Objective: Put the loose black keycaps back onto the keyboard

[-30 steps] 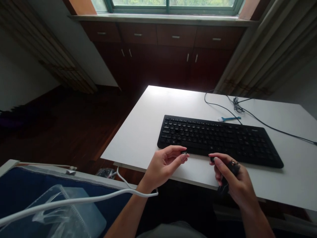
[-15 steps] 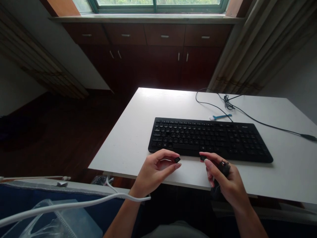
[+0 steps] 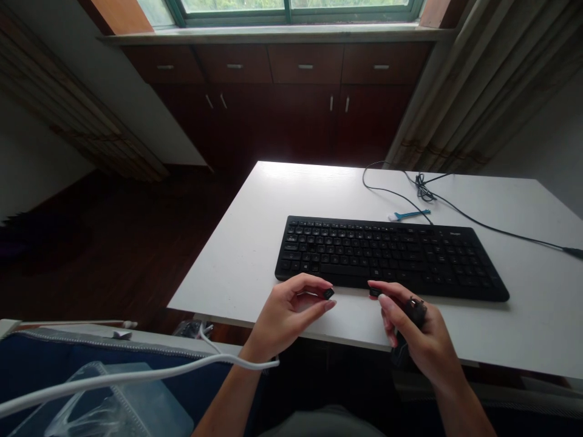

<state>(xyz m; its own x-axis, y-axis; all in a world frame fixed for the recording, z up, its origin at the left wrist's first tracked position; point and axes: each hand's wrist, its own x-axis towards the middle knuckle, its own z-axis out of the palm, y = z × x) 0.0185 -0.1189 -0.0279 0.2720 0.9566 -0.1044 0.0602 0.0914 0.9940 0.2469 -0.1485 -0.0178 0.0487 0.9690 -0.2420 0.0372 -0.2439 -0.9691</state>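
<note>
In the head view a black keyboard (image 3: 396, 255) lies on the white table, and a spot or two at its left side look like sockets without caps. Just before its front edge, my left hand (image 3: 286, 312) pinches a small black keycap (image 3: 328, 294) between thumb and index finger. To the right, my right hand (image 3: 426, 337) holds another small black keycap (image 3: 375, 292) at its fingertips. A larger black object (image 3: 415, 311) with prongs at its top is also in that hand; its kind is unclear, its lower part dark. The two hands stay apart.
A blue brush (image 3: 410, 214) with white bristles lies behind the keyboard. The keyboard's black cable (image 3: 492, 224) runs bundled to the right across the white table (image 3: 218, 255). At lower left, a white cable (image 3: 136, 376) crosses above a clear plastic bag (image 3: 113, 406), near my left wrist.
The whole view has shifted slightly, so things appear a little further right. Both hands keep the same pose and grip.
</note>
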